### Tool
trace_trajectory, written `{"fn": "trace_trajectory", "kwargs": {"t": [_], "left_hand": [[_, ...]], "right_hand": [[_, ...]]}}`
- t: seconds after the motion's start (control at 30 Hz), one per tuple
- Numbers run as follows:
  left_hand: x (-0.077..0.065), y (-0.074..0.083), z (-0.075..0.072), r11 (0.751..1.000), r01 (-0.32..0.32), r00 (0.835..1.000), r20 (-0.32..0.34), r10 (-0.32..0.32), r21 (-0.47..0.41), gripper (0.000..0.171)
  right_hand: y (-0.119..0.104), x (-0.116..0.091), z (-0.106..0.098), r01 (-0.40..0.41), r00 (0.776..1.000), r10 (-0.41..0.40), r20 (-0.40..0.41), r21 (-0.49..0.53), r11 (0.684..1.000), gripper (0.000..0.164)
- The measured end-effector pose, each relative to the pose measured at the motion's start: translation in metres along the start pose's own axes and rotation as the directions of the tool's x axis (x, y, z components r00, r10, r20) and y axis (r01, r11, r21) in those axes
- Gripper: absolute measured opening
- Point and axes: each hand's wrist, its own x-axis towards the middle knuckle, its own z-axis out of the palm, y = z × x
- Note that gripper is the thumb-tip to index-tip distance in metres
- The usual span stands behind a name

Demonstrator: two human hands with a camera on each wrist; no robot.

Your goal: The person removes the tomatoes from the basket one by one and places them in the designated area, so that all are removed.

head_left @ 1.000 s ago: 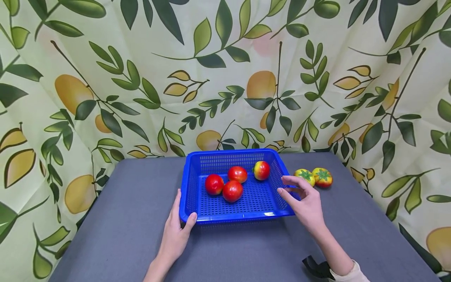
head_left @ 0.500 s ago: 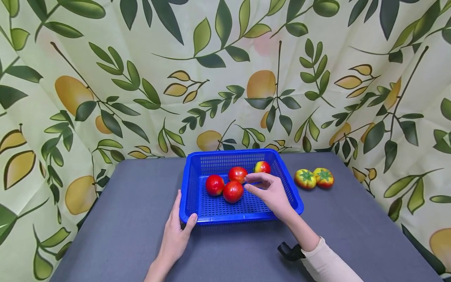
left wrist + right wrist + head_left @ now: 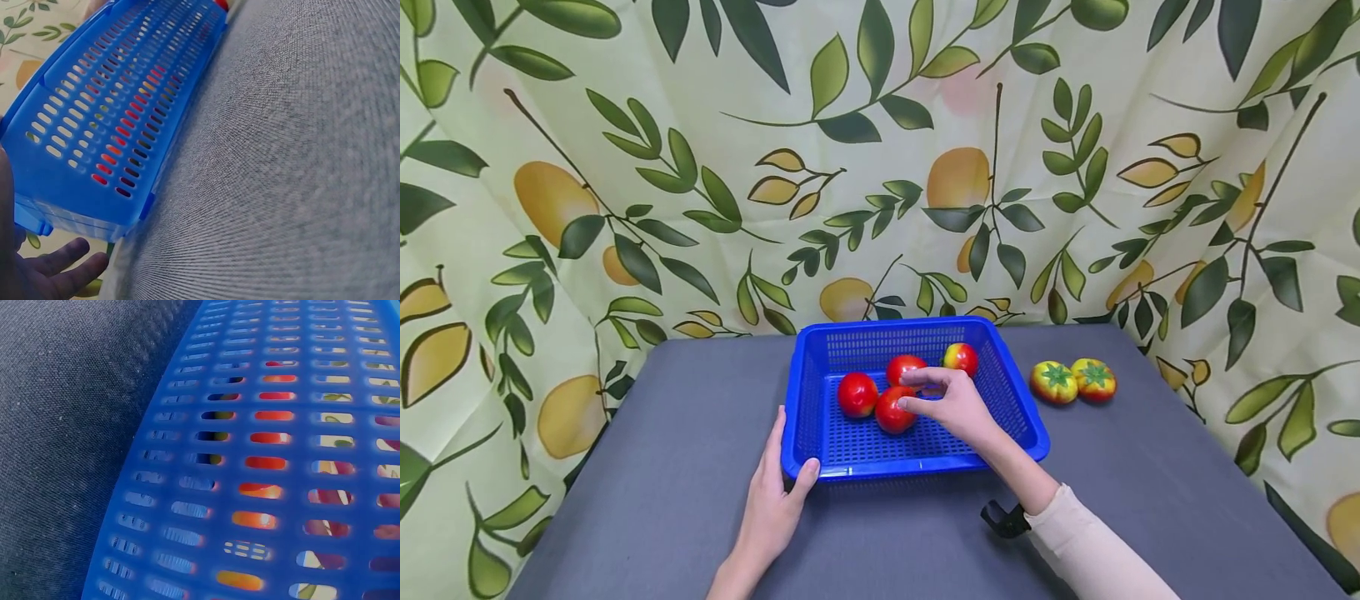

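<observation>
A blue plastic basket (image 3: 917, 458) with slotted walls stands on the grey table. In it lie three glossy red tomatoes, one at the left (image 3: 857, 395), one behind (image 3: 904, 367) and one in front (image 3: 891, 412). A smaller red-and-yellow fruit (image 3: 961, 358) lies toward the back right. My left hand (image 3: 772, 500) grips the basket's near left corner, thumb on the front rim and fingers along the side wall. My right hand (image 3: 951, 404) reaches in over the basket, thumb and fingers apart, their tips right at the front tomato. The right wrist view shows only the slotted wall (image 3: 244, 444).
Outside the basket's right side, two yellow-and-red fruits with green star-shaped tops (image 3: 1075, 382) sit side by side. A leaf-patterned cloth (image 3: 880, 175) hangs behind and at both sides of the table (image 3: 700, 417). A black strap (image 3: 1004, 519) is on the right wrist.
My right hand has come from the basket's right rim leftward over its inside, down to the front tomato. My left hand stays at the corner, and the fruits keep their places.
</observation>
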Motion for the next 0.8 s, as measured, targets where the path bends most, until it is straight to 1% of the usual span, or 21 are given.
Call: {"fn": "trace_trajectory", "kwargs": {"t": [0.1,0.27,0.37,0.47,0.57,0.8], "left_hand": [[0.001,0.0,-0.001,1.0,-0.001,1.0,-0.002,0.001,-0.005,0.081],[0.001,0.0,-0.002,1.0,0.002,1.0,0.001,-0.002,0.0,0.08],[0.001,0.0,-0.002,1.0,-0.02,1.0,0.007,0.02,-0.001,0.08],[0.002,-0.001,-0.004,0.999,-0.047,0.999,-0.007,0.047,-0.002,0.081],[0.003,-0.002,-0.005,0.998,-0.065,0.998,-0.02,0.064,-0.002,0.082],[0.0,-0.002,-0.003,0.999,-0.048,0.999,-0.01,0.048,-0.014,0.08]], "right_hand": [[-0.001,0.001,0.001,-0.036,0.999,0.036,0.021,-0.016,0.999,0.045],[-0.002,0.003,0.002,-0.072,0.997,0.072,0.024,0.005,0.997,0.04],[-0.003,0.003,0.001,-0.074,0.997,0.074,0.021,0.021,0.997,0.042],[-0.004,0.006,0.004,-0.062,0.997,0.062,0.036,0.014,0.998,0.043],[-0.004,0.01,0.008,-0.055,0.997,0.057,0.047,-0.041,0.998,0.043],[0.001,0.014,0.011,-0.056,0.996,0.07,0.063,-0.2,0.978,0.042]]}}
